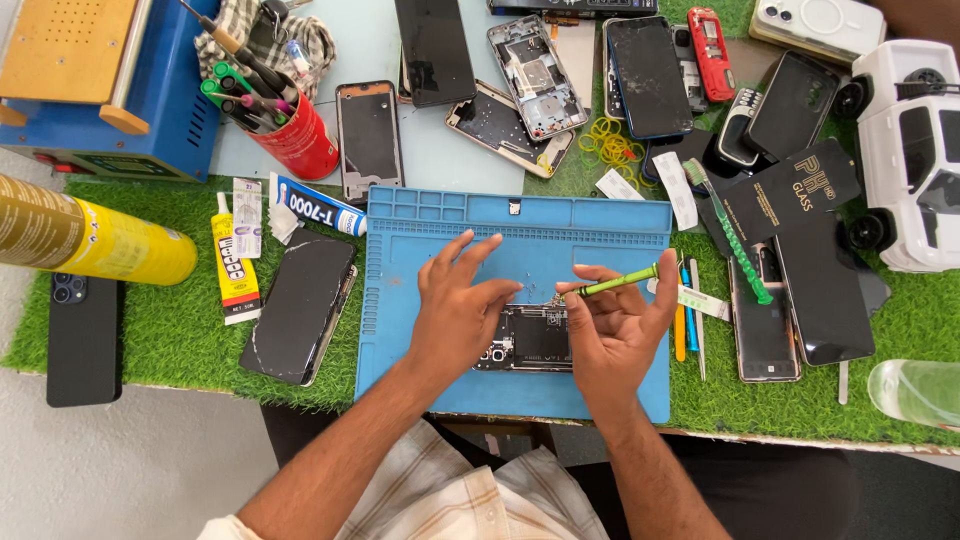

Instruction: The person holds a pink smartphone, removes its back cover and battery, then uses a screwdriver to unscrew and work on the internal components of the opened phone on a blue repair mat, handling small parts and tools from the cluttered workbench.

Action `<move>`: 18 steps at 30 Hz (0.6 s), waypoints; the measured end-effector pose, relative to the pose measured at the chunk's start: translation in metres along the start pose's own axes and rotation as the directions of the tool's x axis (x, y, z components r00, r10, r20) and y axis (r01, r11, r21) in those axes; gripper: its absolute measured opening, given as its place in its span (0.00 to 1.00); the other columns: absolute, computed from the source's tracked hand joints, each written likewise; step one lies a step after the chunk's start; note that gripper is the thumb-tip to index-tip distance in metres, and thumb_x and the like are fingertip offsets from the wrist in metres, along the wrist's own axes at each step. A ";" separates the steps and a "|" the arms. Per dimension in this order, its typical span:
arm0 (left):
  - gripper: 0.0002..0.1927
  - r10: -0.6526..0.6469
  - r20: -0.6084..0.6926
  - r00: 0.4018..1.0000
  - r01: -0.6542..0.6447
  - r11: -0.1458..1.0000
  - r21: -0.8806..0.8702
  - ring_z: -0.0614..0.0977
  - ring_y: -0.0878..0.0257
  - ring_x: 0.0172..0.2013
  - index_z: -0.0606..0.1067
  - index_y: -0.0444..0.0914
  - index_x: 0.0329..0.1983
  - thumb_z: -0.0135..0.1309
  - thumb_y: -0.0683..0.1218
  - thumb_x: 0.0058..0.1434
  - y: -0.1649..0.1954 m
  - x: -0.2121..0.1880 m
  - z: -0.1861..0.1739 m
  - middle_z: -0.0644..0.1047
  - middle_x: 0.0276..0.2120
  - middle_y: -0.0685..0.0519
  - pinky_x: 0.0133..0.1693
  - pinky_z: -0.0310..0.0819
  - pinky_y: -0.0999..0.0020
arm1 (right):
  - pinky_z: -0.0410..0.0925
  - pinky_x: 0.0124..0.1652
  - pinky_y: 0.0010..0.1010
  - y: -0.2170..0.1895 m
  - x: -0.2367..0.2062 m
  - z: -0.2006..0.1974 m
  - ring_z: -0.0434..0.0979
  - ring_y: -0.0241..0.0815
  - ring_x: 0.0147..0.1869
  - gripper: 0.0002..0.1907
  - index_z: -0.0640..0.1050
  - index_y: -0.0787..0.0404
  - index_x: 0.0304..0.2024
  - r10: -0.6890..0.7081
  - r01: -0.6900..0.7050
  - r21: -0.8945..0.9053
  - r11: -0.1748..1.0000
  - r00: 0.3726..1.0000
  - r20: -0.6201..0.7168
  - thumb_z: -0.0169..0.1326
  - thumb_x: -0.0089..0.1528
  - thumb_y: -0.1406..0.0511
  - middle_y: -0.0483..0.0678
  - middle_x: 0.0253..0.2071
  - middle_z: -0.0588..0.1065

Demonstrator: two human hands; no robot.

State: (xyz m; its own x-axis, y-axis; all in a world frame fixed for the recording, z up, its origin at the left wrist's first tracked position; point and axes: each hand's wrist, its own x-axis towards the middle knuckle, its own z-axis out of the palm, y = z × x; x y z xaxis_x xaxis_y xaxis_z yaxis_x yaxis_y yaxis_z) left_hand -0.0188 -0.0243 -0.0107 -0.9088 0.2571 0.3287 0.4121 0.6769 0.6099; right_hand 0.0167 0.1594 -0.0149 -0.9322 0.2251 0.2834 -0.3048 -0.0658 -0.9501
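In the head view both forearms come up from the bottom edge and meet over a blue silicone work mat (420, 250), which has small moulded compartments along its top edge. The left hand (455, 310) lies flat with the palm down and the fingers spread and relaxed; it grasps nothing, and its thumb side rests on the opened phone (530, 340). This phone lies in the lower middle of the mat, between the two hands, with the back cover off, so a dark board and small metal parts show. The right hand (620, 335) is curled, and thumb and fingers pinch a thin green screwdriver (615, 284). The tool lies almost level, its tip pointing left, just above the phone's upper edge.

The mat rests on rough green artificial grass (170, 320). To the left lie a dark phone with a cracked glass back (300, 305) and a yellow glue tube (233, 265). A red cup (300, 140) full of tools stands further back. At the right edge stands a white toy car (910, 150).
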 end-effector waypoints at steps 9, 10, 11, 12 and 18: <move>0.17 -0.038 0.022 0.999 0.035 0.993 0.109 0.60 0.44 0.71 0.81 0.46 0.54 0.61 0.45 0.61 0.002 -0.025 -0.022 0.65 0.70 0.45 0.64 0.54 0.42 | 0.77 0.55 0.32 0.008 -0.012 0.002 0.82 0.46 0.56 0.41 0.45 0.54 0.76 0.067 -0.068 0.004 0.998 0.988 0.139 0.51 0.69 0.79 0.60 0.56 0.75; 0.18 -0.056 0.035 0.998 0.051 0.993 0.109 0.60 0.43 0.71 0.80 0.45 0.55 0.63 0.48 0.60 0.004 -0.036 -0.028 0.64 0.70 0.44 0.64 0.53 0.42 | 0.77 0.55 0.32 0.011 -0.016 0.005 0.82 0.46 0.56 0.41 0.46 0.54 0.76 0.058 -0.064 0.029 0.998 0.981 0.186 0.51 0.69 0.79 0.60 0.56 0.75; 0.20 -0.073 0.046 0.996 0.067 0.992 0.111 0.59 0.43 0.71 0.80 0.44 0.56 0.64 0.50 0.60 0.005 -0.044 -0.033 0.63 0.70 0.43 0.65 0.52 0.41 | 0.77 0.54 0.33 0.014 -0.022 0.009 0.82 0.46 0.57 0.41 0.46 0.55 0.75 0.046 -0.061 0.054 0.997 0.971 0.233 0.52 0.69 0.79 0.60 0.55 0.75; 0.24 -0.075 0.061 0.995 0.068 0.992 0.110 0.58 0.41 0.71 0.79 0.44 0.55 0.65 0.53 0.56 0.006 -0.051 -0.037 0.63 0.70 0.43 0.65 0.50 0.39 | 0.77 0.54 0.33 0.017 -0.026 0.011 0.82 0.46 0.57 0.40 0.47 0.55 0.75 0.035 -0.059 0.080 0.995 0.960 0.280 0.52 0.68 0.79 0.60 0.55 0.76; 0.33 -0.085 0.089 0.992 0.076 0.992 0.104 0.56 0.40 0.71 0.78 0.43 0.57 0.68 0.61 0.49 0.002 -0.068 -0.038 0.62 0.69 0.43 0.67 0.45 0.36 | 0.79 0.50 0.36 0.027 -0.035 0.012 0.83 0.46 0.53 0.41 0.49 0.56 0.73 -0.159 0.237 -0.119 0.964 0.876 0.456 0.55 0.66 0.80 0.59 0.52 0.78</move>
State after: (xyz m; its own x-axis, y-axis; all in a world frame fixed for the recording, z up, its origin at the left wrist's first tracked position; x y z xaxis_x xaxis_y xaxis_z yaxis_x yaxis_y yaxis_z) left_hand 0.0459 -0.0665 -0.0043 -0.9427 0.2590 0.2104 0.3332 0.7623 0.5549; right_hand 0.0387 0.1384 -0.0485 -0.8567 -0.2359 0.4586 -0.4918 0.1056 -0.8643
